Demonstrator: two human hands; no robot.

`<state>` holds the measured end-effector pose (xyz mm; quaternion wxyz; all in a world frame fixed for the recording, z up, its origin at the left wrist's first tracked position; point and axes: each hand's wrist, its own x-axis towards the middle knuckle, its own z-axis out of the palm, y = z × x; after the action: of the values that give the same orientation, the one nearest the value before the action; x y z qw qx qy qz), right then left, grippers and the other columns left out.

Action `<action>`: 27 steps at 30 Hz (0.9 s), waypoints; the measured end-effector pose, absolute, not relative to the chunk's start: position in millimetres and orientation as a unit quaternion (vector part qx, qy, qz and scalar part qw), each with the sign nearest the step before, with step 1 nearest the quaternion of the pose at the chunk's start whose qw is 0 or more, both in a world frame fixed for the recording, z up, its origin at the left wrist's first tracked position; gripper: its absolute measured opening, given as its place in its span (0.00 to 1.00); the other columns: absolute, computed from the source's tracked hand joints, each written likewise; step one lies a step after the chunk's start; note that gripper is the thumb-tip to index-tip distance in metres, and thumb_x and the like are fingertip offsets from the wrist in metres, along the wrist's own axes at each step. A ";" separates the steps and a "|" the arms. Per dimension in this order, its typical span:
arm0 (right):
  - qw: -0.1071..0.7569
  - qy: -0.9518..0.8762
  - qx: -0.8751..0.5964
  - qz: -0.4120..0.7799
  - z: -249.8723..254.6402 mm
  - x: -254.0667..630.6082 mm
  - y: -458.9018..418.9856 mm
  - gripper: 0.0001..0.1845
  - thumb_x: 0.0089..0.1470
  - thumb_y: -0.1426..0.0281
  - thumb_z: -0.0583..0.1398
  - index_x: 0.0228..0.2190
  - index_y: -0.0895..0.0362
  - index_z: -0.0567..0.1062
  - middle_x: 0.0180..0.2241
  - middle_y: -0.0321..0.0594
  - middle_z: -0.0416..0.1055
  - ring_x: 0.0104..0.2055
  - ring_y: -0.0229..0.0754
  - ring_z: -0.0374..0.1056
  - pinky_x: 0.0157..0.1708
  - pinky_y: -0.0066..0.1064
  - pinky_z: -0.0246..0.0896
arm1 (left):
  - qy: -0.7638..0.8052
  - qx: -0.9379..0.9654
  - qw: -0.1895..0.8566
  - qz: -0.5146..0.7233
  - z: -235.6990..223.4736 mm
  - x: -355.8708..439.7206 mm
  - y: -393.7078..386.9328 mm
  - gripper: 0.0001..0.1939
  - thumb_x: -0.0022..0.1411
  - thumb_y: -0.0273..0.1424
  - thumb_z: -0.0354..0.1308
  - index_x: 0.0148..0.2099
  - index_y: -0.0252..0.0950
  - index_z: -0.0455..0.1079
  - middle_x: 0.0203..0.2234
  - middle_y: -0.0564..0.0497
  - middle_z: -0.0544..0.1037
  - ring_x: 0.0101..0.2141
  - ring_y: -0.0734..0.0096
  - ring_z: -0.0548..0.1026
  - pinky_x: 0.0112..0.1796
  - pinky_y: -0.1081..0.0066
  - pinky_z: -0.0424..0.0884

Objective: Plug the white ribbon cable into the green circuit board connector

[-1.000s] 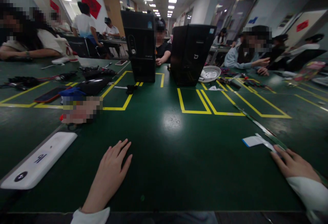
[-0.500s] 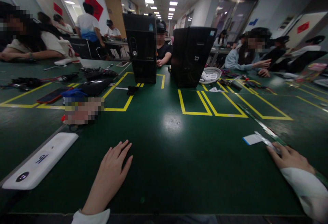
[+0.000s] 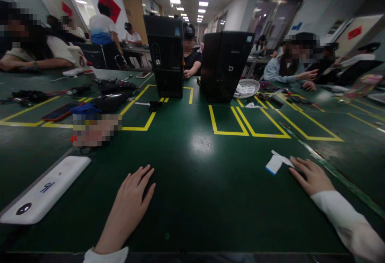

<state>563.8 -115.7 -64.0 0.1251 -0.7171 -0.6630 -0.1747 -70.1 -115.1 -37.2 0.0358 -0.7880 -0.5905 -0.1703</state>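
My left hand (image 3: 130, 198) lies flat, palm down, on the green tabletop (image 3: 207, 206), with its fingers stretched out and nothing in it. On the right, my right hand (image 3: 313, 176) has its fingertips on the end of a folded white flat ribbon cable (image 3: 275, 163) with a blue edge. The cable sticks out to the left of the fingers, low over or touching the table; which of the two I cannot tell. Its far end is hidden under the fingers.
Two black computer towers (image 3: 165, 54) (image 3: 227, 66) stand mid-table, with a white basket (image 3: 254, 84) beside the right one. At left lie a white device (image 3: 49, 190), a dark phone (image 3: 61, 111) and cables (image 3: 30, 96). Yellow tape (image 3: 231, 133) marks the table. Other people sit around it.
My right hand has moved left across the table, away from the seam at right, and the ribbon cable has come along with it. My left hand has stayed in place.
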 end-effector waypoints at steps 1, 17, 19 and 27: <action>0.135 -0.687 -0.695 -0.164 -62.7 550.8 -108.8 0.30 0.59 0.54 0.47 0.50 0.58 0.74 0.51 0.56 0.69 0.56 0.57 0.63 0.55 0.50 0.60 | -0.590 -0.788 0.035 -0.171 -36.7 -70.2 -115.2 0.27 0.68 0.43 0.43 0.62 0.37 0.63 0.60 0.43 0.67 0.59 0.53 0.65 0.59 0.49 0.59; 0.183 -0.881 -0.436 -0.003 -31.6 284.9 -16.9 0.27 0.62 0.58 0.51 0.55 0.60 0.69 0.53 0.55 0.63 0.55 0.54 0.58 0.53 0.52 0.59 | -0.624 -0.765 0.022 -0.157 -27.3 -78.4 -111.5 0.26 0.68 0.42 0.42 0.60 0.35 0.66 0.58 0.42 0.69 0.57 0.55 0.68 0.56 0.52 0.64; 0.174 -0.897 -0.406 0.025 -25.9 257.4 -26.1 0.27 0.62 0.57 0.51 0.56 0.60 0.68 0.55 0.55 0.62 0.56 0.54 0.57 0.53 0.52 0.58 | -0.645 -0.747 0.035 -0.155 -25.1 -82.4 -110.7 0.26 0.68 0.41 0.41 0.59 0.34 0.67 0.57 0.41 0.70 0.56 0.54 0.69 0.55 0.53 0.66; 0.128 -0.941 -0.294 0.110 -5.1 202.2 -79.3 0.33 0.61 0.52 0.52 0.60 0.59 0.63 0.61 0.52 0.58 0.60 0.53 0.55 0.57 0.48 0.55 | -0.703 -0.692 0.047 -0.156 -24.5 -93.2 -108.6 0.28 0.67 0.41 0.38 0.56 0.32 0.69 0.55 0.41 0.72 0.54 0.52 0.70 0.52 0.53 0.68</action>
<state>202.2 -79.3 -5.1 0.1285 -0.2944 -0.9406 0.1105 -93.2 -108.6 -24.5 0.0466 -0.6924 -0.7028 -0.1563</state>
